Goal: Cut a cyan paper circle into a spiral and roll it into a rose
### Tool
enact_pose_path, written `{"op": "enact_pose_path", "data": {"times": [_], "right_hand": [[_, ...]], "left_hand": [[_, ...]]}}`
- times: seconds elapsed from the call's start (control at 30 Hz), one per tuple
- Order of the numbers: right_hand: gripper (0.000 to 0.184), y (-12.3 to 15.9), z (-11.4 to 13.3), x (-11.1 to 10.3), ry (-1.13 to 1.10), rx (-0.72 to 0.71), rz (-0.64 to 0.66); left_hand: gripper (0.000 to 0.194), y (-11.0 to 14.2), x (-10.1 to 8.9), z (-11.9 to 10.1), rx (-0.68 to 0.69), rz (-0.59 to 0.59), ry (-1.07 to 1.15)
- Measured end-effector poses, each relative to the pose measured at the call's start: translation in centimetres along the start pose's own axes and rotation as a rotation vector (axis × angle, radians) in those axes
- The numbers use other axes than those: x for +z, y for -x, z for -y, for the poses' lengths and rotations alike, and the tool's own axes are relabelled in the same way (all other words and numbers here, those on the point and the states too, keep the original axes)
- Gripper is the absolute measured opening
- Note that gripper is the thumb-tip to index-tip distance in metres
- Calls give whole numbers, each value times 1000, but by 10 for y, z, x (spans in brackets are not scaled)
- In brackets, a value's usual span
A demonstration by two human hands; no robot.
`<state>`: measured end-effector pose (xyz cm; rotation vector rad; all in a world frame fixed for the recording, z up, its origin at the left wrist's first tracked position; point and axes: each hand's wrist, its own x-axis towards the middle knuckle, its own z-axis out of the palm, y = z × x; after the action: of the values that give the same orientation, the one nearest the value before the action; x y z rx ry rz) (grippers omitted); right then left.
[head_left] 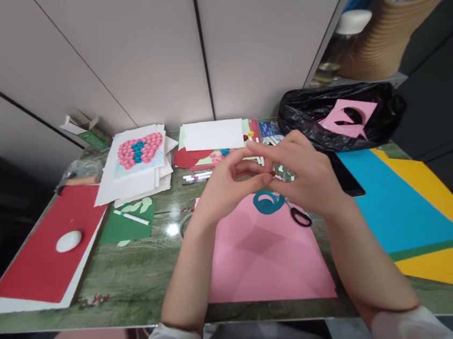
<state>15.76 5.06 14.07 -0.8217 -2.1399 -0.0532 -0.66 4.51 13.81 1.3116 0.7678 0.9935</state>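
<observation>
Both hands are raised over the table with their fingertips brought together. My left hand (pixel 236 182) curves its fingers and thumb toward those of my right hand (pixel 302 175). Anything pinched between the fingertips is too small or too hidden to make out. Just below them is a teal-blue paper spiral (pixel 269 201) over a sheet of pink paper (pixel 264 257). Scissors with black handles (pixel 301 216) lie by the right wrist, their blades partly covered. Near my left wrist the edge of a roll of clear tape (pixel 184 225) shows, half hidden by the forearm.
To the left are red paper (pixel 36 249) with a white oval object (pixel 69 241), and green paper (pixel 129 228) with a marker. Behind lies a picture of pink and blue paper balls (pixel 139 150). A black bag (pixel 301 113), blue paper (pixel 400 205) and yellow paper (pixel 448 275) are at right.
</observation>
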Motion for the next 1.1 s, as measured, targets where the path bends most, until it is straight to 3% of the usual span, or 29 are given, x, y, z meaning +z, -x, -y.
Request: {"op": "enact_pose_path", "data": {"times": [0.17, 0.5, 0.73, 0.93, 1.1], "right_hand": [[39, -1, 1, -1, 11, -8, 11], [58, 0, 3, -7, -97, 28, 3], [56, 1, 4, -5, -118, 83, 93], [58, 2, 4, -4, -32, 52, -35], [47, 4, 3, -3, 71, 52, -77]], "left_hand": [[32, 0, -1, -1, -7, -27, 2], [36, 3, -9, -5, 18, -68, -30], [34, 3, -8, -5, 13, -76, -35], [34, 1, -4, -3, 3, -53, 6], [34, -1, 1, 0, 14, -17, 88]]}}
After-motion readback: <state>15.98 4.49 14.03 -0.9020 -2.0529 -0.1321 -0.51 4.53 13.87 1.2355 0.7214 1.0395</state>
